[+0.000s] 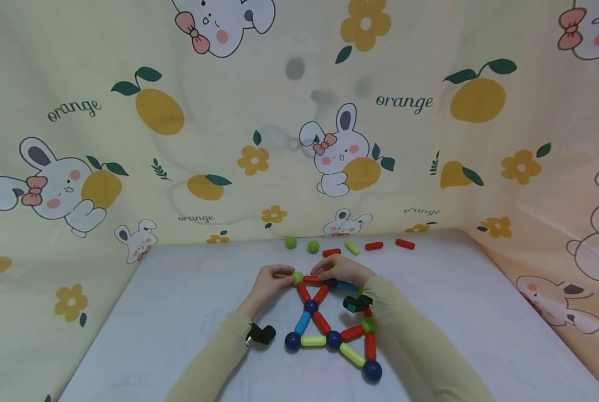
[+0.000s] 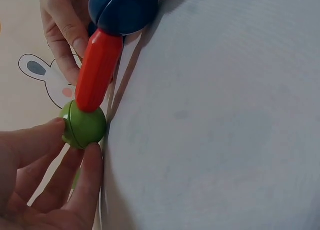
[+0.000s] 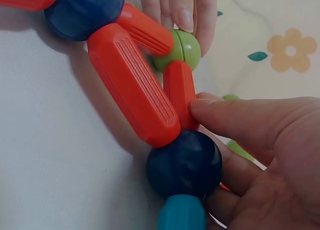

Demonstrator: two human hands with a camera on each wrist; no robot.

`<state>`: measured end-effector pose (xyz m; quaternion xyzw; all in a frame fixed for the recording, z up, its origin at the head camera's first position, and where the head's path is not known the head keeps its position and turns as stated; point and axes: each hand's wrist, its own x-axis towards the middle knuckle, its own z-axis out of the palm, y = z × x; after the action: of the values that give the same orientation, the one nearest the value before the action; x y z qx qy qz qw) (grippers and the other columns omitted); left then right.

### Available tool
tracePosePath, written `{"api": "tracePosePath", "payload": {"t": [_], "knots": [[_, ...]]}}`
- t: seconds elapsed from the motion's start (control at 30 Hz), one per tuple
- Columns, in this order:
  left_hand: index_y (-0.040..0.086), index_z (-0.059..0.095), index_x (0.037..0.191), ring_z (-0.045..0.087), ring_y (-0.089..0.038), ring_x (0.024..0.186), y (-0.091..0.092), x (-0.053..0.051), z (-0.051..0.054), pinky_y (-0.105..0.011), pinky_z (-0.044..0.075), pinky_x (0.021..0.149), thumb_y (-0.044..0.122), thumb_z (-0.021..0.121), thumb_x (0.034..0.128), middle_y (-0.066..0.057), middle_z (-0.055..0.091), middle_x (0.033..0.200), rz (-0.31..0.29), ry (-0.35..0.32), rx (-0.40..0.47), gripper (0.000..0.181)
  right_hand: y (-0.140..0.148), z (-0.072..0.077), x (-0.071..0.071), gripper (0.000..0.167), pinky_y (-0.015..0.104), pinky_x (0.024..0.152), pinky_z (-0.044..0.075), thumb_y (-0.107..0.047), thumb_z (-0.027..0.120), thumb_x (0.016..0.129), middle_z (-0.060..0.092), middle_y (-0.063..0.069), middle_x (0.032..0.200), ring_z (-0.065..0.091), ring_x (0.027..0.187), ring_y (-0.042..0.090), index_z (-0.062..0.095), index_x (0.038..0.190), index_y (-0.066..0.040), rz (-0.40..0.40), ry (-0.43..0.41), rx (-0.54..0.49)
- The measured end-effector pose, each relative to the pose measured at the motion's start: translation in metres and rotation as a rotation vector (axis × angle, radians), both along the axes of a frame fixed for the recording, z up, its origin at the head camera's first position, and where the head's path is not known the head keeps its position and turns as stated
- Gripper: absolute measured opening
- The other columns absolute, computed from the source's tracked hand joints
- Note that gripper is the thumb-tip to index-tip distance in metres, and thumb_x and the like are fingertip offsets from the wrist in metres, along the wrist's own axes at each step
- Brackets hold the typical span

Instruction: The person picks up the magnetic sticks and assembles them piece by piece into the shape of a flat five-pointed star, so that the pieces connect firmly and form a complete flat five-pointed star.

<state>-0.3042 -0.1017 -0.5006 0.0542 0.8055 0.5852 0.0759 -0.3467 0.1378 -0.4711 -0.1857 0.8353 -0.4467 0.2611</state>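
A flat construction of red, blue and yellow-green rods joined by dark blue and green balls lies on the table. At its far left corner my left hand pinches a green ball between thumb and fingers. From that ball a red rod runs right to a dark blue ball. My right hand grips this rod, thumb on its side, with other fingers behind it and the blue ball. A second red rod slants from the green ball to a middle blue ball. My right forearm hides part of the construction's right side.
Loose along the table's back edge lie two green balls, several red rods and a yellow-green rod. A printed cloth rises behind the white tabletop. Dark wrist cameras sit on both wrists.
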Motion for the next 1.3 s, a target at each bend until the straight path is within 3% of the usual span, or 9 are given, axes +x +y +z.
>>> {"api": "tracePosePath", "payload": {"t": [0.23, 0.4, 0.57, 0.8, 1.0, 1.13, 1.3], "knots": [[0.0, 0.066, 0.117, 0.063, -0.021, 0.095, -0.001, 0.002, 0.003, -0.032, 0.053, 0.085, 0.021, 0.059, 0.096, -0.01, 0.066, 0.109, 0.024, -0.073, 0.089, 0.03, 0.001, -0.004, -0.004, 0.02, 0.039, 0.09, 0.042, -0.015, 0.061, 0.094, 0.067, -0.001, 0.103, 0.053, 0.098, 0.019, 0.071, 0.111, -0.013, -0.006, 0.003, 0.006], [-0.001, 0.06, 0.123, 0.064, -0.022, 0.096, -0.006, 0.014, 0.007, -0.032, 0.053, 0.085, 0.025, 0.056, 0.0975, -0.014, 0.065, 0.113, 0.013, -0.182, 0.183, 0.037, 0.005, -0.004, -0.004, 0.022, 0.045, 0.097, 0.039, -0.018, 0.059, 0.095, 0.065, -0.002, 0.109, 0.052, 0.105, 0.02, 0.07, 0.114, -0.015, -0.007, -0.03, 0.008], [-0.004, 0.056, 0.127, 0.064, -0.023, 0.099, -0.013, 0.038, 0.007, -0.032, 0.053, 0.086, 0.028, 0.06, 0.0956, -0.018, 0.062, 0.118, -0.092, -0.228, 0.207, 0.045, 0.014, 0.0, -0.001, 0.026, 0.047, 0.1, 0.038, -0.022, 0.06, 0.095, 0.063, -0.002, 0.113, 0.051, 0.109, 0.02, 0.068, 0.118, -0.013, -0.006, -0.047, 0.01], [-0.001, 0.059, 0.124, 0.064, -0.023, 0.1, -0.018, 0.075, 0.007, -0.035, 0.053, 0.086, 0.024, 0.066, 0.0916, -0.012, 0.065, 0.114, -0.264, -0.274, 0.155, 0.042, 0.029, 0.001, -0.004, 0.03, 0.035, 0.092, 0.046, -0.017, 0.059, 0.096, 0.063, 0.002, 0.116, 0.054, 0.106, 0.02, 0.063, 0.124, -0.007, 0.037, -0.058, -0.025], [0.002, 0.065, 0.115, 0.066, -0.02, 0.091, -0.014, 0.096, 0.009, -0.034, 0.055, 0.08, 0.013, 0.077, 0.0819, -0.007, 0.068, 0.106, -0.313, -0.202, 0.059, 0.037, 0.035, 0.003, -0.003, 0.033, 0.035, 0.092, 0.045, -0.009, 0.056, 0.096, 0.062, 0.007, 0.122, 0.054, 0.109, 0.022, 0.058, 0.129, -0.003, 0.078, -0.094, -0.067], [0.004, 0.066, 0.111, 0.066, -0.02, 0.087, -0.01, 0.102, 0.01, -0.034, 0.055, 0.078, 0.008, 0.081, 0.076, -0.005, 0.068, 0.103, -0.284, -0.144, 0.012, 0.038, 0.036, 0.005, 0.0, 0.034, 0.038, 0.094, 0.044, -0.008, 0.056, 0.096, 0.062, 0.009, 0.122, 0.054, 0.111, 0.023, 0.057, 0.129, -0.003, 0.073, -0.096, -0.074], [0.003, 0.066, 0.109, 0.065, -0.019, 0.086, -0.012, 0.104, 0.012, -0.033, 0.055, 0.077, 0.007, 0.081, 0.075, -0.005, 0.068, 0.099, -0.259, -0.082, -0.037, 0.038, 0.037, 0.006, 0.003, 0.033, 0.039, 0.095, 0.044, -0.007, 0.057, 0.095, 0.062, 0.009, 0.122, 0.054, 0.111, 0.023, 0.058, 0.128, -0.003, 0.063, -0.088, -0.068]]}}
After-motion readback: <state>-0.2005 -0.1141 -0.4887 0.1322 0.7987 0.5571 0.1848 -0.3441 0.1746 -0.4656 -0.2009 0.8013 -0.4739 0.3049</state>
